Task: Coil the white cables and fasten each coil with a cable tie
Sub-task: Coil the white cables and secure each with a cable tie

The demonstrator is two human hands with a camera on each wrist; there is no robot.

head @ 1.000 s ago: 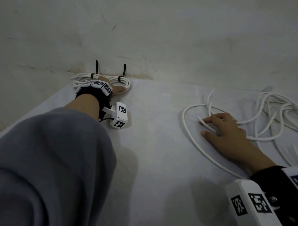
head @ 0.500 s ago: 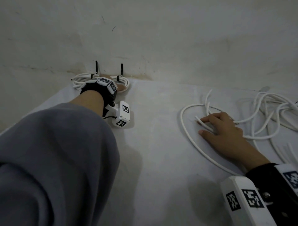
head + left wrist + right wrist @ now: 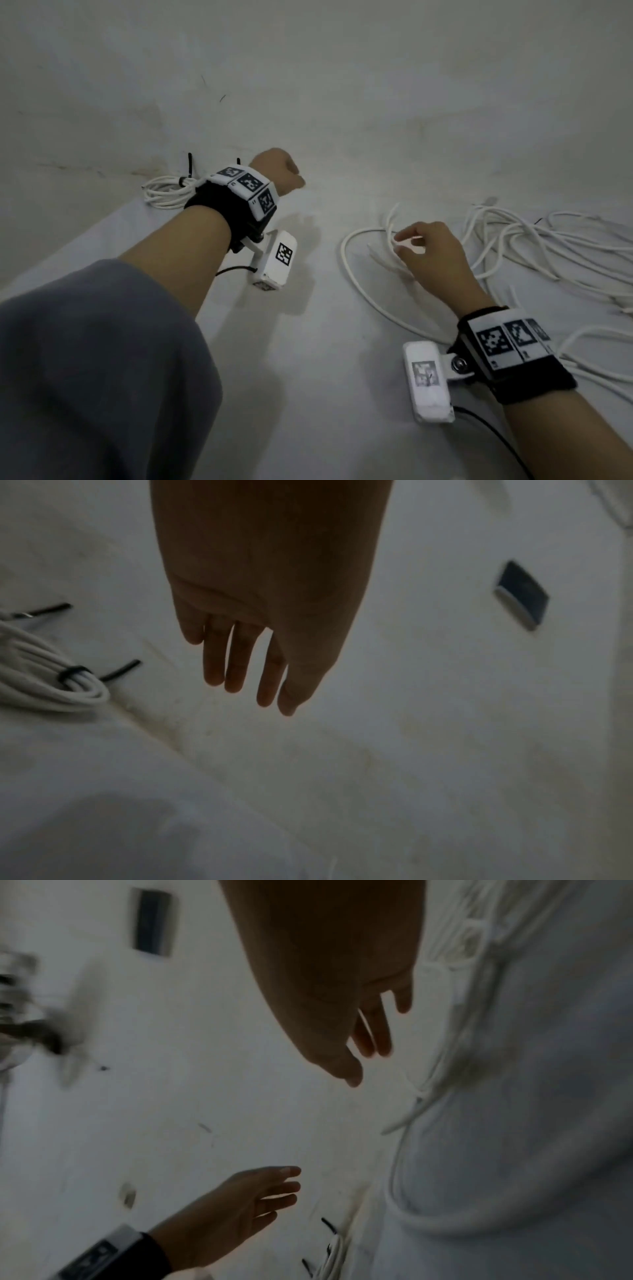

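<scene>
A coiled white cable (image 3: 161, 195) (image 3: 44, 685) lies at the back left against the wall, bound by two black cable ties (image 3: 189, 164) (image 3: 73, 673). My left hand (image 3: 281, 171) (image 3: 246, 691) hovers to the right of it, fingers straight and holding nothing. A loose white cable (image 3: 346, 267) (image 3: 428, 1085) loops across the sheet in the middle. My right hand (image 3: 411, 243) (image 3: 369, 1064) is raised just over that loop, with loosely bent fingers and nothing plainly between them. A tangled pile of more white cable (image 3: 548, 246) lies to the right.
Everything lies on a white sheet (image 3: 308, 377) that meets a pale wall at the back. A small dark rectangular object (image 3: 520, 596) (image 3: 152, 926) shows beyond the hands. My grey sleeve (image 3: 85, 377) fills the lower left of the head view.
My left hand has lifted off the tied coil and moved right. My right hand, earlier flat on the loose cable, has risen with its fingers bent.
</scene>
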